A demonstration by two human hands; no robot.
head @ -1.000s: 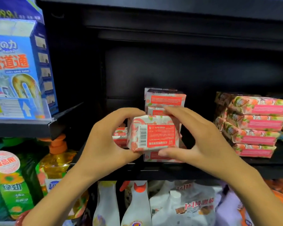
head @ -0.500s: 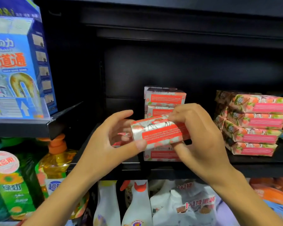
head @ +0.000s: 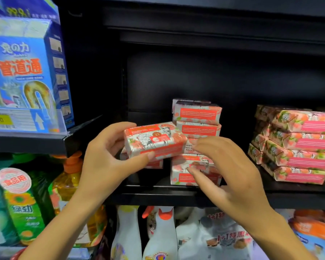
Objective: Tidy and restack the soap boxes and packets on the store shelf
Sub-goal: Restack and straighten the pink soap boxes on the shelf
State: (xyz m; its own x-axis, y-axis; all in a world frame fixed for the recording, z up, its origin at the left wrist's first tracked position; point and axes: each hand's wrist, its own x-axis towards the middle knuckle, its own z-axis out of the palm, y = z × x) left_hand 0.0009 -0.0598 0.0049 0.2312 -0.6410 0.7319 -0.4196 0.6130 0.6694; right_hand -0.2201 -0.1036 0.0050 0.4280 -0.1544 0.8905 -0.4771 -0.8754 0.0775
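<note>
One white cardboard soap box printed with red flowers (head: 155, 141) sits grasped in my left grip (head: 105, 162), thumb along its front edge, held level above a low pile of the same boxes (head: 158, 164) and just left of the taller stack (head: 197, 126) on the black shelf (head: 158, 197); my right grip (head: 231, 177) hangs released, fingers loose by the box's right end. I judge the job partly done: that stack and the pink-labelled packets (head: 300, 147) further right look fairly square, while this box is not yet placed. Open room lies over the low pile and toward the shelf's dark back, the tall stack's side crowding the right.
</note>
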